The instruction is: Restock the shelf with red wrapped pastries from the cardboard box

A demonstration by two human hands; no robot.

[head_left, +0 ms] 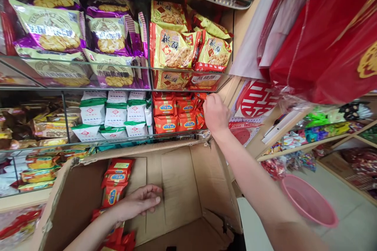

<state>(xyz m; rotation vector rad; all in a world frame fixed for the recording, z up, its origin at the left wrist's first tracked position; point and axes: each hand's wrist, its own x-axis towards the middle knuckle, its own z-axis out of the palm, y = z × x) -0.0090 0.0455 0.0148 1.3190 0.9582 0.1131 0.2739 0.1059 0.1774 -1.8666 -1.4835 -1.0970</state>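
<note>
We had our right hand (217,113) at the shelf's right end, its fingers in the narrow space between the red packets (165,108) and the wooden side panel (225,86). The glass shelf edge (188,79) ran just above our fingertips, which left little height there, and we could not tell whether they grasped a packet. Below, the cardboard box (179,180) stood close against the shelving, its torn upper rim just under the lower glass edge. Our left hand (140,203) hung inside it, released, with the fingers loosely bent and the thumb apart from them. To its right, the bare cardboard walls gave that hand wide room; to its left, more red packets (112,194) lay in a loose row down the box's left part, partly hidden by our forearm.

The packets were small, glossy and bright red, each with a blue oval label edged in yellow. On the shelf they stood in neat stacks, those at the right end turned askew, beside white-and-green packets (114,115). In the box they overlapped at uneven angles, the top one showing a pale yellowish panel.
</note>
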